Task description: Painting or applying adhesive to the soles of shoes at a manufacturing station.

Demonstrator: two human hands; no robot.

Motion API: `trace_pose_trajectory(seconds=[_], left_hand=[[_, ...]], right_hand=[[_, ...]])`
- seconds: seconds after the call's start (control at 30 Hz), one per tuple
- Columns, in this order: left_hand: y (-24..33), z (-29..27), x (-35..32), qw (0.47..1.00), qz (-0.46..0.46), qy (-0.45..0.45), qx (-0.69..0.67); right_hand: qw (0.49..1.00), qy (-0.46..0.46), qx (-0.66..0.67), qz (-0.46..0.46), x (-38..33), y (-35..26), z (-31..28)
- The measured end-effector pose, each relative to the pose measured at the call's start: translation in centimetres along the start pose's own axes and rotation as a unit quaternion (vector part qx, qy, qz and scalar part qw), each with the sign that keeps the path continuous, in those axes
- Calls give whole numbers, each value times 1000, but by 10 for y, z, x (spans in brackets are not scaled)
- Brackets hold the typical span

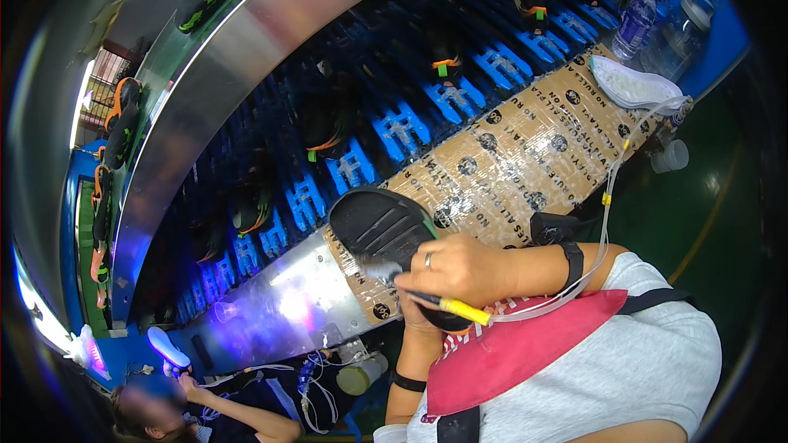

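the right hand [461, 267] grasps a brush [455, 308] at the black sole [377, 221], which the left hand [417, 317] grips near the cardboard [525, 148]. brushing appears underway; the area remaining cannot be determined.

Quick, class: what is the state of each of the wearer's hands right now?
Left hand: closed, holding the black shoe sole.
Right hand: closed, holding the yellow-ended brush.

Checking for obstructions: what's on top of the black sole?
Over the black sole, the right hand holds a yellow-handled brush; they hide part of its surface. Bristle contact is unclear.
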State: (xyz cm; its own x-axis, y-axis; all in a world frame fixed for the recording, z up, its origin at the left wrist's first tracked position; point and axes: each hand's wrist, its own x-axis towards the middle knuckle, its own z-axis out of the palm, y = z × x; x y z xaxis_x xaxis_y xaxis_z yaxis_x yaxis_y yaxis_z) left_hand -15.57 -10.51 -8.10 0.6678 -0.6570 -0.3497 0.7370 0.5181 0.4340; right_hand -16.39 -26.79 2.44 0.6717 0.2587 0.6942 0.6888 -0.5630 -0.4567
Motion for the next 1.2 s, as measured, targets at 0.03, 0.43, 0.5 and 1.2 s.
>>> trace_pose_trajectory(seconds=[0.03,0.43,0.5,1.2], left_hand=[[-1,-8,2,1000,3,-15,-2],[3,9,15,993,42,-78,-80],[8,16,16,996,66,-61,-28],[-23,-10,11,998,46,-45,6]], right_hand=[[998,1,70,-2,-2,0,3],[999,19,38,-5,-19,0,1],[984,86,154,34,-24,0,-2],[993,97,-5,73,-29,-3,3]])
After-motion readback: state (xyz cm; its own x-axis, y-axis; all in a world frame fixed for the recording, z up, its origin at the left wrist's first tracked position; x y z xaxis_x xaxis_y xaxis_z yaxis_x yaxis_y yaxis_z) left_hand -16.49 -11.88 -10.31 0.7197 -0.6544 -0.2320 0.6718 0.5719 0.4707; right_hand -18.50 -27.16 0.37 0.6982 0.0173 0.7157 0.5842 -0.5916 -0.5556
